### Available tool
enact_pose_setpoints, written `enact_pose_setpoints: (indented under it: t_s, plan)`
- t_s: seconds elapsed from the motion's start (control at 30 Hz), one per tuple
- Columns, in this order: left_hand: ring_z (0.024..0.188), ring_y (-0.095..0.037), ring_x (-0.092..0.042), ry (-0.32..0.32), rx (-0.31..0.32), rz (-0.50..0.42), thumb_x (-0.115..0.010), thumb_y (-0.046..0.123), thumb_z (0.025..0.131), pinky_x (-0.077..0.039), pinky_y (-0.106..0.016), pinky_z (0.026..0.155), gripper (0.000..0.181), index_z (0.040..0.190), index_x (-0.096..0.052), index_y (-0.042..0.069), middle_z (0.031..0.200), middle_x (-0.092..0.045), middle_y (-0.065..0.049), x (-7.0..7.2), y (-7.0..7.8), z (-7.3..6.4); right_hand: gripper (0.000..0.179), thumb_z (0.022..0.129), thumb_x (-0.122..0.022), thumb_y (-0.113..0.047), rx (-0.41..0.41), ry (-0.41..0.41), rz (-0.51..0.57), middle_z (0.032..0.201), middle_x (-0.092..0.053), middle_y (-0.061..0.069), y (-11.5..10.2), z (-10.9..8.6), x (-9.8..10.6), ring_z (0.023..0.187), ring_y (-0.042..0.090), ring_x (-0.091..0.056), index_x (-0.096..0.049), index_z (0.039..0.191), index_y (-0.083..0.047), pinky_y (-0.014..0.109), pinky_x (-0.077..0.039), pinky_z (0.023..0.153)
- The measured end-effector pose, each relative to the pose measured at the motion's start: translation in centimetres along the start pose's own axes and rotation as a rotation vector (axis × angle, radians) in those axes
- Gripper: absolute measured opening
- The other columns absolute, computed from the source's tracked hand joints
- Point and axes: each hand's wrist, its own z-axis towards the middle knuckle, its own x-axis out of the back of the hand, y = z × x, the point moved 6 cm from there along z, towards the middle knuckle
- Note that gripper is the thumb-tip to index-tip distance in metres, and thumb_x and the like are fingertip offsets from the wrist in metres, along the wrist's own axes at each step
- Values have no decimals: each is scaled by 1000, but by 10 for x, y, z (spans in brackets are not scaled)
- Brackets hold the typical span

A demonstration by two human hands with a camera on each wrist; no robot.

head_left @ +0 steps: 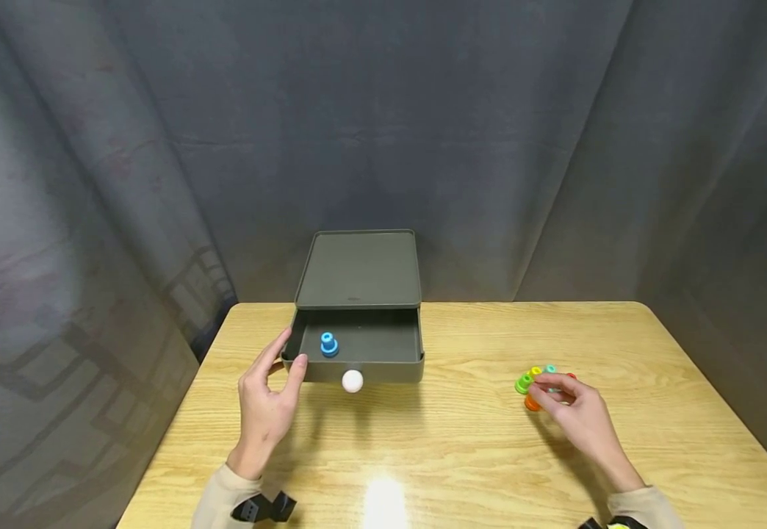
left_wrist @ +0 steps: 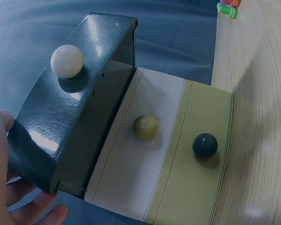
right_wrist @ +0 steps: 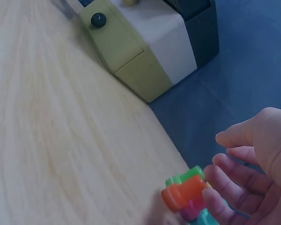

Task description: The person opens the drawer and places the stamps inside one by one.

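Left hand (head_left: 267,408) gripping dark grey-green plastic drawer (head_left: 391,373), one blue flanged peg (head_left: 328,347) inside; multicoloured plastic pegs (head_left: 523,384) still outside, right hand (head_left: 578,415) loosely spread.

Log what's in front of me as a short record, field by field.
Top drawer: dark, pulled open
Inside: blue piece, upright
Middle drawer: white, shut
Bottom drawer: green, shut
Coloured pieces: clustered on the table, right of the drawers
Left hand: at the top drawer's left front corner
Right hand: at the coloured pieces, fingers loosely curved
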Motion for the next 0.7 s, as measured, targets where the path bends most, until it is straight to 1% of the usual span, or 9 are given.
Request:
enact_pose_setpoints:
  t_s: [0.13, 0.3, 0.53, 0.7]
  plan:
    - [127, -25, -65, 1, 5, -9, -75, 4, 95, -48, -6, 96, 49, 144, -68, 10, 141, -71, -12, 0, -1, 0, 41, 99, -77, -36, -18, -3, -25, 119, -78, 13, 8, -1, 0, 86, -7, -63, -75, 128, -6, 21, -55, 70]
    - [127, -24, -65, 2, 10, -6, -75, 3, 95, -47, -5, 96, 50, 144, -68, 11, 142, -71, -12, 0, -3, -1, 41, 99, -78, -33, -33, -1, -14, 120, -78, 14, 15, -1, -2, 85, -8, -65, -75, 129, -5, 22, -56, 68]
    - [128, -5, -63, 1, 13, -11, -75, 4, 95, -48, -6, 95, 49, 144, -69, 11, 142, -71, -12, 0, -3, -1, 36, 98, -80, -28, -34, 38, -16, 116, -79, 11, 21, 1, -2, 82, -10, -64, -76, 126, -6, 22, -55, 65]
    - [128, 5, -59, -2, 8, -11, -75, 3, 95, -47, -5, 96, 50, 144, -68, 11, 142, -71, -12, 0, -3, -1, 38, 97, -81, -26, -24, 29, -32, 120, -78, 17, 24, 2, -4, 83, -10, -64, -76, 128, -5, 20, -54, 67]
